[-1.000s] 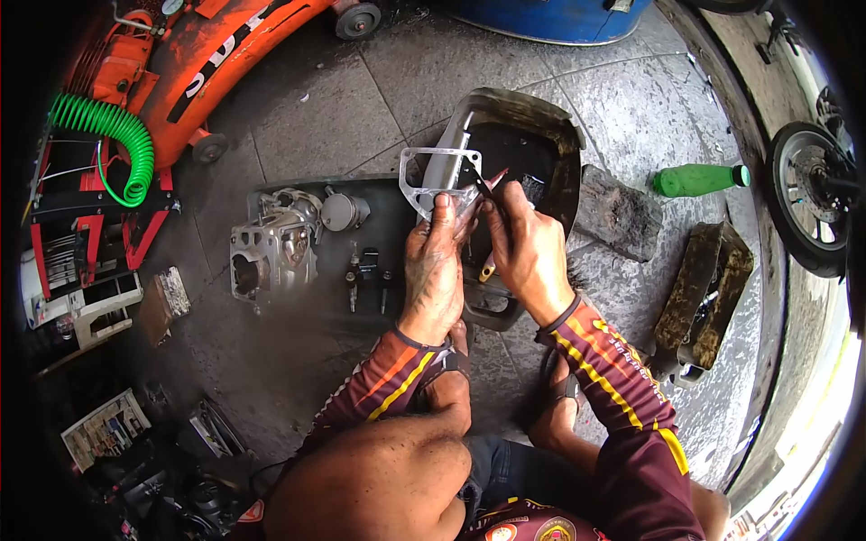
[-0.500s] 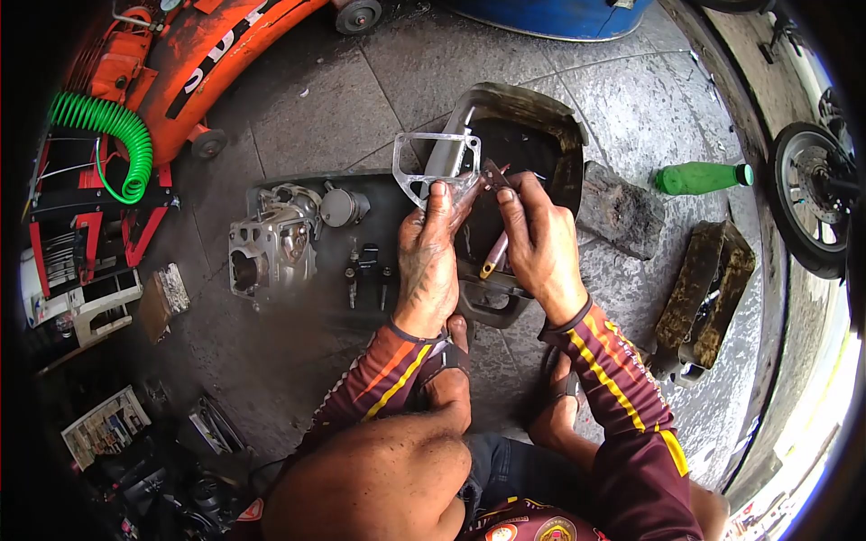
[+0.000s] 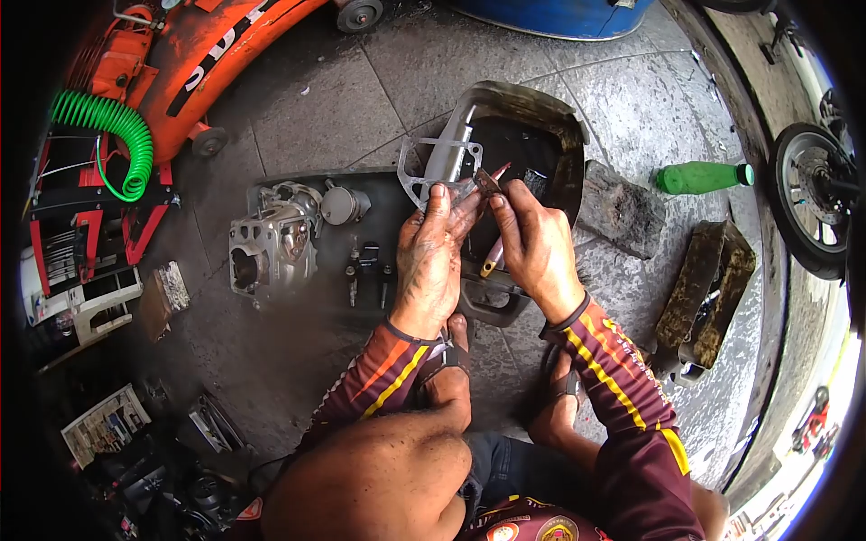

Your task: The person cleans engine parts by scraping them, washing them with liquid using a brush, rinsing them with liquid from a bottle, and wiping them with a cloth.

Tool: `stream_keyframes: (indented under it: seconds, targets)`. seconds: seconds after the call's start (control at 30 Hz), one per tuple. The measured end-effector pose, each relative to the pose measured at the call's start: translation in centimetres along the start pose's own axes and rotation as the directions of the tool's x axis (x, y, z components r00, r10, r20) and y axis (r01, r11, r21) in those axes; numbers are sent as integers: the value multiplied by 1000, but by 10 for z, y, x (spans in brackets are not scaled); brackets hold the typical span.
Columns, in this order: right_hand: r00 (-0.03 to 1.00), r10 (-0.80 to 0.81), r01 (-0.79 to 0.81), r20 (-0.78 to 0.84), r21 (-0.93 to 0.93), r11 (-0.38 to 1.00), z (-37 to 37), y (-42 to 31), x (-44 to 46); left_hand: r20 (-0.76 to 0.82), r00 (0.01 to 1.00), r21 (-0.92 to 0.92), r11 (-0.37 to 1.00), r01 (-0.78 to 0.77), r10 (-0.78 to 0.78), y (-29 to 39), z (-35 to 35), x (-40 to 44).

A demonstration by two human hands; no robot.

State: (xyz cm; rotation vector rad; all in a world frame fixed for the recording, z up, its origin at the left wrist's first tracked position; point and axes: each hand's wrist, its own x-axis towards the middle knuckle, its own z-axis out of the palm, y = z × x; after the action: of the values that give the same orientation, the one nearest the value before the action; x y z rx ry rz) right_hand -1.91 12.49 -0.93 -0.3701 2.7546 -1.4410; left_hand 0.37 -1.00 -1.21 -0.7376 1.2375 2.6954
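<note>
My left hand (image 3: pixel 428 261) is closed on a thin, shiny metal gasket (image 3: pixel 416 187), with the thumb on top. The gasket's open frame sticks out beyond the fingers. My right hand (image 3: pixel 538 242) pinches a small dark flat blade (image 3: pixel 488 183) between thumb and fingers, its end at the gasket's near edge. Whether the blade touches it I cannot tell. Below both hands is a dark, grimy basin (image 3: pixel 578 135). A pinkish handle with a yellow end (image 3: pixel 492 258) lies in it, partly hidden by my right hand. Beside it rests a silver cylinder (image 3: pixel 448 155).
A metal engine casing (image 3: pixel 271 242), a piston (image 3: pixel 342 206) and several bolts (image 3: pixel 352 284) lie on a dark tray to the left. On the right are a rough block (image 3: pixel 621 209), a green bottle (image 3: pixel 702 178) and a dirty metal box (image 3: pixel 705 293). An orange compressor (image 3: pixel 225 54) stands upper left.
The gasket has tilted and shifted slightly right in my left hand. My right hand and the blade have moved slightly left and toward me.
</note>
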Motion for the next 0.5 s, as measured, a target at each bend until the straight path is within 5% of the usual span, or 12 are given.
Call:
stream_keyframes:
  seconds: [0.4,0.5]
  targets:
    - [998,-67,67,-8,-57,996,2,2,-4,54,998,68,997,-31,27,6,11,-4]
    - [999,39,-42,-25,-115,992,-2,5,0,-21,1000,135,991,4,-1,4,12,-7]
